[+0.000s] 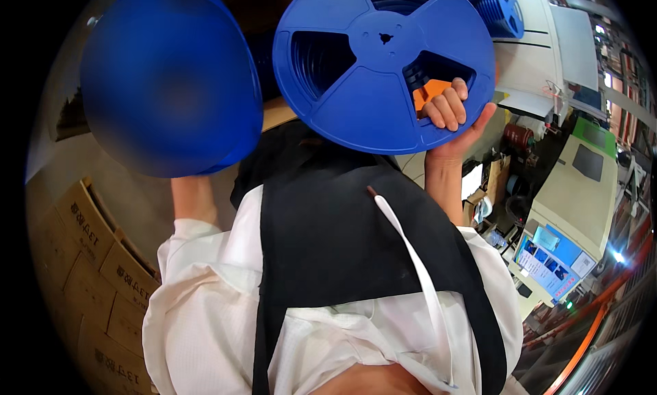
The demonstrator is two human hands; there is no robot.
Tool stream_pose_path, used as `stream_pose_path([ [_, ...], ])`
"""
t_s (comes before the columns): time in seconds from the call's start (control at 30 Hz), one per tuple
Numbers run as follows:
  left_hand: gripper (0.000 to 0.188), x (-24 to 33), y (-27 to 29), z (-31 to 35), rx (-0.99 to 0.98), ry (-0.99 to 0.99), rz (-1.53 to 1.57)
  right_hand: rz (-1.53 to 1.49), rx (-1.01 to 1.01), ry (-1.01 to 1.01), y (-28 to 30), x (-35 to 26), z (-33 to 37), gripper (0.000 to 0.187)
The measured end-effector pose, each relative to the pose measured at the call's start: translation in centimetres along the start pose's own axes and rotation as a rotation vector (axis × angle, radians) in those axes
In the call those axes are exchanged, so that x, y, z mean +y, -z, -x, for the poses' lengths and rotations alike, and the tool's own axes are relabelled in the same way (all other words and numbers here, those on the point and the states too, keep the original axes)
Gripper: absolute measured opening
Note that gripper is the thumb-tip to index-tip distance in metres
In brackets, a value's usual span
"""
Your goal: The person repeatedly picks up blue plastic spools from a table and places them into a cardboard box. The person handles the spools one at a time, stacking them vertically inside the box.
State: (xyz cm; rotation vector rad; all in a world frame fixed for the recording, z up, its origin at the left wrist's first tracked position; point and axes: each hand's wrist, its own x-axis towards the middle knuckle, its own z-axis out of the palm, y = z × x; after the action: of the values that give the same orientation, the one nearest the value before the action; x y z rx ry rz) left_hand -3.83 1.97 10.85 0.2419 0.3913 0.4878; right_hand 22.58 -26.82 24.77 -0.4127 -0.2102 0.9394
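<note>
My right hand (448,118) grips the rim of a large blue plastic reel (373,87). Its fingers are hooked through one of the reel's cut-out windows, and the thumb lies outside the edge. Layered edges inside the windows suggest several reels one behind another, and a bit of orange shows through. At the left, very near the camera, is a blurred blue round piece (154,84), seemingly another reel. My left wrist (194,198) runs up behind its lower edge, which hides the hand and fingers.
Cardboard boxes (102,285) are stacked at the lower left. More blue reels (503,12) rest at the upper right on a light surface (523,60). Along the right stands a beige machine (575,190) with a green top and a posted sheet, beside a cluttered area. A black apron (342,238) covers my front.
</note>
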Motion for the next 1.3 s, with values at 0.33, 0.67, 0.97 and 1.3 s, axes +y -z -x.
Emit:
stream_pose_path([
  [0.33, 0.099, -11.0, -3.4, -3.0, -0.022, 0.304, -0.527, 0.619, 0.235, -0.325, -4.9, 10.8, -1.8, 0.038],
  [0.67, 0.074, -7.1, -4.5, -1.0, -0.103, 0.377, -0.130, 0.876, 0.161, -0.463, -4.8, 12.5, -2.7, 0.057],
  [0.97, 0.067, -1.4, -3.3, 3.4, -0.042, 0.056, 0.247, 0.654, 0.413, -0.347, -3.6, 9.6, -2.2, 0.036],
  [1.3, 0.069, -1.1, -1.2, 2.1, -0.168, -0.040, 0.437, 0.653, 0.402, -0.298, -2.8, 10.2, -2.9, 0.031],
])
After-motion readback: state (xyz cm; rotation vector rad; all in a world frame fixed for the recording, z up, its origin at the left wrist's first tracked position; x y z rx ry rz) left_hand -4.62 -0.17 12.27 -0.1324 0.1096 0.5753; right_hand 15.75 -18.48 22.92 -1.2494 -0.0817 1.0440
